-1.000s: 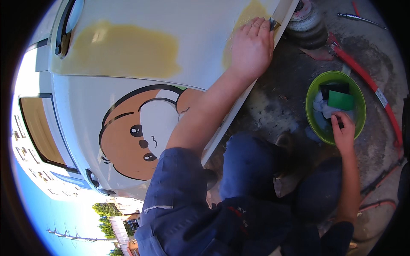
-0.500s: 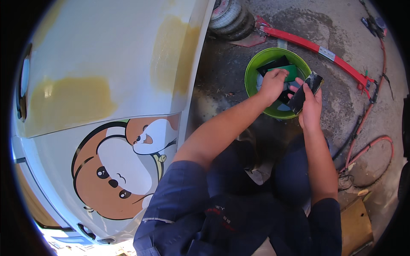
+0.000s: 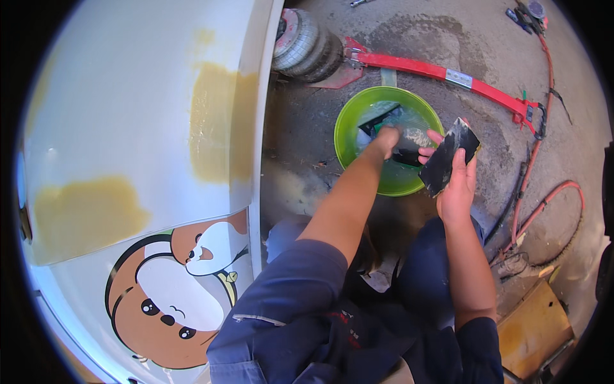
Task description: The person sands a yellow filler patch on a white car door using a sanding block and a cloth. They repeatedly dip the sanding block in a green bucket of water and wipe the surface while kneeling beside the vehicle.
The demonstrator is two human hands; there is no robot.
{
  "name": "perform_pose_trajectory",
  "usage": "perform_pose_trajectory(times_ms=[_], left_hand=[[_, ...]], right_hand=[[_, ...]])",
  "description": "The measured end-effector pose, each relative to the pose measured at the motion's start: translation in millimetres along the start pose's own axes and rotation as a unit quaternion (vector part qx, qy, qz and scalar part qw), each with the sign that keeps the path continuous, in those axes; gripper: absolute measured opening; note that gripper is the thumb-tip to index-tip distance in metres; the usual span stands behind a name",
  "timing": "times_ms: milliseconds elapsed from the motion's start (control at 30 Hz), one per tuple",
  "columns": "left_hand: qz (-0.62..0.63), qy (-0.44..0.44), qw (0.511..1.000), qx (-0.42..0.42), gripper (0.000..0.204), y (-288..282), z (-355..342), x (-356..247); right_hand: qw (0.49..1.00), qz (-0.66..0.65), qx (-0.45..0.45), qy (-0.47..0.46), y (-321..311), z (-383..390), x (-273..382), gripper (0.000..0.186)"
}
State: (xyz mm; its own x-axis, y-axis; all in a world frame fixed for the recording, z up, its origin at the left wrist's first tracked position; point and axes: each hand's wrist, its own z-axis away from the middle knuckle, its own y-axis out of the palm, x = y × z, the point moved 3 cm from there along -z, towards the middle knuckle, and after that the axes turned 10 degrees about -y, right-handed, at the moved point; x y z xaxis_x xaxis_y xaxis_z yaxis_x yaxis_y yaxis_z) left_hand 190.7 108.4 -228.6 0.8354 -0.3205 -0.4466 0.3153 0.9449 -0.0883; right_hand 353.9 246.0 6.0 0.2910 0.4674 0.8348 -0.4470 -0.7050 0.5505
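A lime-green bucket of water stands on the floor in front of me. My left hand reaches into it, fingers closed around a green block that is mostly hidden by the hand and the water. Over the bucket's right rim, my right hand holds up a black sandpaper sheet with a pale worn patch. The thumb presses on its face and the fingers lie behind. More dark pieces lie in the water, their kind unclear.
On the left is a white vehicle panel with yellowish patches and a cartoon animal sticker. Behind the bucket, a red jack handle runs from stacked rubber bellows. A reddish hose curls at right, near a brownish board.
My left hand has gone deeper into the bucket with the green block, and the water is now splashing. The right hand has turned the sandpaper sheet more toward me. The whole view has shifted.
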Motion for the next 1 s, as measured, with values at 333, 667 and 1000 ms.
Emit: perform_pose_trajectory(times_ms=[333, 667, 1000], left_hand=[[0.436, 0.115, 0.84, 0.303, 0.021, -109.3, 190.9, -141.3], [-0.694, 0.36, 0.382, -0.493, 0.06, -261.8, 443.2, -123.4], [-0.809, 0.204, 0.218, -0.506, 0.091, -270.4, 348.4, -219.5]], right_hand=[[0.996, -0.031, 0.08, 0.039, 34.1, -5.6, -28.9, 0.055], [0.98, -0.059, 0.182, 0.05, 66.0, 2.0, -40.8, 0.056], [0.98, -0.041, 0.191, 0.043, 60.6, 2.4, -36.4, 0.061]])
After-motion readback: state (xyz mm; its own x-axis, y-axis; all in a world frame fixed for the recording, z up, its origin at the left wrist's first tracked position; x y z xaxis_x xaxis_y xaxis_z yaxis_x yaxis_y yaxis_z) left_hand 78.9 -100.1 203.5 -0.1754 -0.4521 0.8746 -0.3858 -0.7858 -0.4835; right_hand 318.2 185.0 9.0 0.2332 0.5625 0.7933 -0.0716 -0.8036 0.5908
